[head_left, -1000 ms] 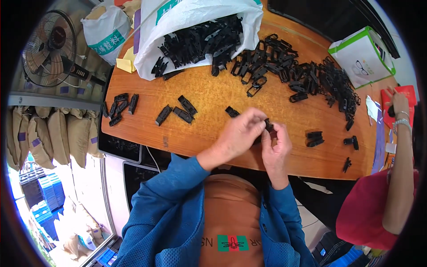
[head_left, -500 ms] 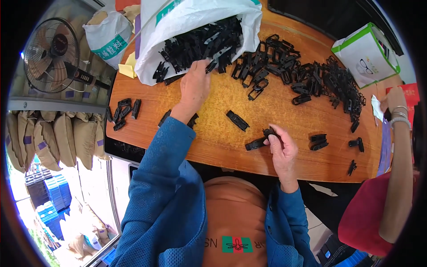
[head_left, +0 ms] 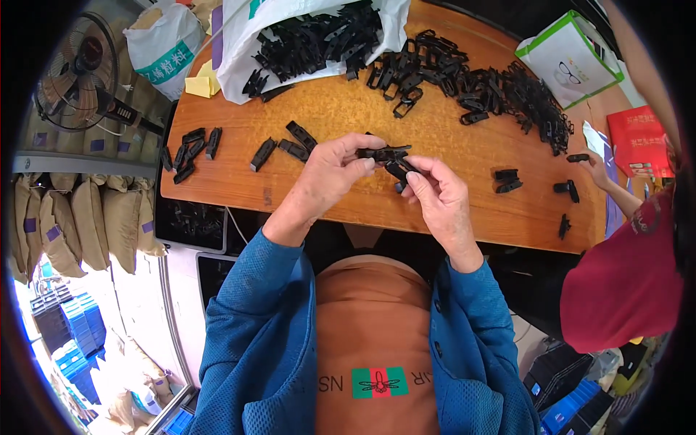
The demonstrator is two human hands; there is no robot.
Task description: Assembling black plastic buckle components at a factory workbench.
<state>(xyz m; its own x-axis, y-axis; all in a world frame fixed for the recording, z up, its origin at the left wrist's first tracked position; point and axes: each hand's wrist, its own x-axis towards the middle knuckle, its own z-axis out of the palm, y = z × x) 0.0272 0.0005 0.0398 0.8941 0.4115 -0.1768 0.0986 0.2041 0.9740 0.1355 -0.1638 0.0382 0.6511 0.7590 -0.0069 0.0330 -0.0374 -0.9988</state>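
My left hand point(head_left: 325, 181) pinches a long black plastic part point(head_left: 383, 153) between thumb and fingers. Close against it, my right hand point(head_left: 441, 205) grips a second black plastic part point(head_left: 397, 171), tilted at an angle. The two parts meet or overlap above the table's near half; whether they are joined I cannot tell. Just beyond my left hand lie a few similar black parts point(head_left: 263, 154) on the wooden table point(head_left: 232, 130). A white woven bag point(head_left: 235, 69), its mouth toward me, spills over with black parts point(head_left: 319, 40).
Black frame-like parts point(head_left: 500, 98) are heaped along the far right. Another person's hand point(head_left: 596, 168) holds a black piece at the right edge. Loose parts point(head_left: 507, 181) lie right of my hands, and a small group point(head_left: 192, 154) at the left. A fan point(head_left: 80, 69) stands far left.
My left hand has come from the bag's mouth down to my right hand, now with a black part in it. The other person's hand has moved nearer and holds a black piece. The view has shifted.
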